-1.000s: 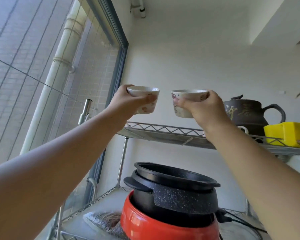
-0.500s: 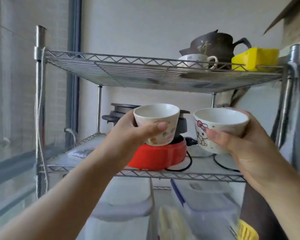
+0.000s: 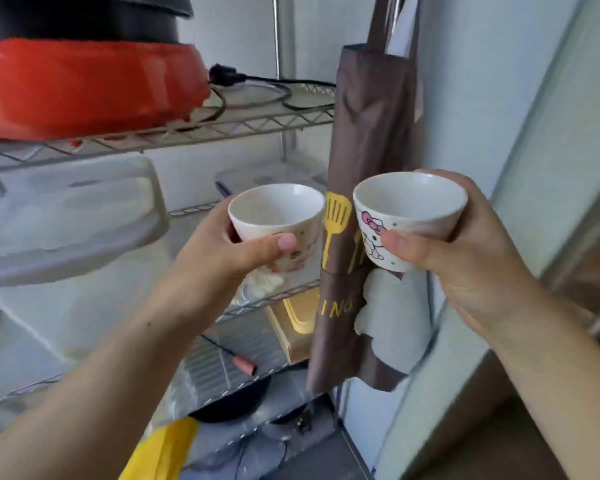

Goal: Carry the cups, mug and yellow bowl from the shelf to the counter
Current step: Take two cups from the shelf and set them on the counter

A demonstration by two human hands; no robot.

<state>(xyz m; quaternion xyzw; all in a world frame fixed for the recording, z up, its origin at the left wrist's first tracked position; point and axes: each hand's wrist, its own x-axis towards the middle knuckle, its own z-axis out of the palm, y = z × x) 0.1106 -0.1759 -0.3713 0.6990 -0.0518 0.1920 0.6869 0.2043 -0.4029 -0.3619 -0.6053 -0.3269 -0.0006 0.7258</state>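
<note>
I hold two small white cups upright in front of the wire shelf, one in each hand. My left hand [image 3: 222, 258] grips the left cup [image 3: 278, 216], thumb across its printed side. My right hand [image 3: 465, 258] grips the right cup [image 3: 407, 209], which shows a pink-bowed cartoon cat. Both cups look empty and sit a little apart, level with the shelf's lower tiers. The mug, the yellow bowl and the top shelf are out of view.
A red cooker with a black pot [image 3: 84, 81] sits on a wire shelf tier [image 3: 222, 128] at upper left, its cord trailing right. Clear plastic tubs [image 3: 66, 216] fill the tier below. A brown apron [image 3: 364, 168] hangs between the cups. A pale wall edge [image 3: 520, 209] stands at right.
Both hands have brought the cups down from the top shelf, and my view has dropped and swung right, so the teapot, mug and yellow bowl have left the frame.
</note>
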